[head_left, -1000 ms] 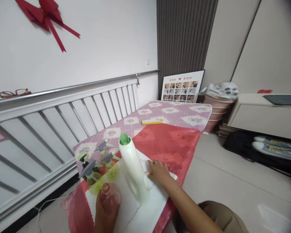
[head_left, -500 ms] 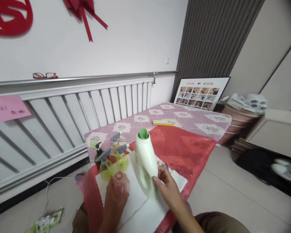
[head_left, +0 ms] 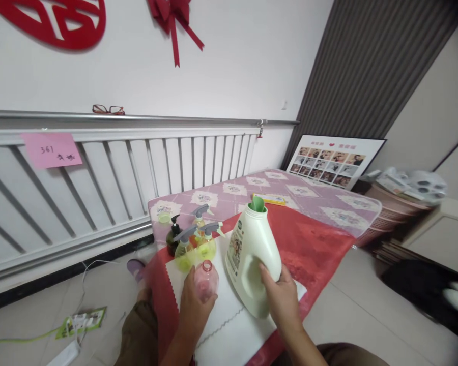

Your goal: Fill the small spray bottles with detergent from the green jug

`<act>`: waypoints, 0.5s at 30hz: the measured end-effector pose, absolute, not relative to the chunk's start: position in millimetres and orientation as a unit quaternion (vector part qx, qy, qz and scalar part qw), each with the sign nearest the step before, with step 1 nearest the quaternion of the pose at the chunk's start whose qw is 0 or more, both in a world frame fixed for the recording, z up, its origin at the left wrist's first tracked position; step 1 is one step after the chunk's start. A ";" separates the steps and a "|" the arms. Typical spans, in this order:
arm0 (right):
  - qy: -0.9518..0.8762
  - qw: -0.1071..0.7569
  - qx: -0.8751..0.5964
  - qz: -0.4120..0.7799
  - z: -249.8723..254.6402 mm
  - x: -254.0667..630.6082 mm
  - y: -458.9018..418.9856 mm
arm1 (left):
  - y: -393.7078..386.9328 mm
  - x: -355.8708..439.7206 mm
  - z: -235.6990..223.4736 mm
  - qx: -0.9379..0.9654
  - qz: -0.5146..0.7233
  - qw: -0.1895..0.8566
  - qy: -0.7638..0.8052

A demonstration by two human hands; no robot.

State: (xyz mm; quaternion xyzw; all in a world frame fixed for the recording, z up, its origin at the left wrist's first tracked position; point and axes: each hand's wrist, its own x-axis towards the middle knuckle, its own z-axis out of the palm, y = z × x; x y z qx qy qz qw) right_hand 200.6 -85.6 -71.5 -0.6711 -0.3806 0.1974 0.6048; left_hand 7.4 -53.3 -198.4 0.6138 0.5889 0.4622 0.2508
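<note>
My left hand [head_left: 196, 302] is wrapped round a clear pink bottle [head_left: 206, 281] with an uncapped neck, held over the white cloth [head_left: 229, 333]. To its right stands a large pale green detergent jug [head_left: 254, 254], its cap off and a green spout showing in the mouth. The fingers of my right hand [head_left: 283, 292] grip the jug's handle. Behind the pink bottle are several bottles: a spray bottle with yellow liquid [head_left: 183, 258], another yellow spray bottle [head_left: 206, 248], one more spray bottle [head_left: 198, 220] and a dark pump bottle [head_left: 172, 238].
A red cloth [head_left: 309, 239] covers part of the table with its purple patterned cover [head_left: 234, 189]. A yellow-edged packet [head_left: 269, 199] lies behind the jug. The white radiator [head_left: 183, 157] borders the back. A power strip [head_left: 66, 353] lies on the floor at left.
The jug has turned so its printed label shows, and my right hand has closed on its handle. The whole view has shifted, with things appearing further right. My left hand still holds the pink bottle.
</note>
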 end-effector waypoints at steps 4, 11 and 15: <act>-0.394 0.577 -0.686 0.204 -49.8 217.1 -100.6 | -54.8 6.6 -195.2 0.616 0.457 0.254 0.589; -0.473 0.515 -0.676 0.234 3.4 247.9 -122.7 | -56.4 4.1 -190.7 0.615 0.449 0.273 0.588; -0.525 0.449 -0.683 0.237 34.4 261.1 -128.4 | -57.1 2.7 -186.9 0.608 0.439 0.295 0.592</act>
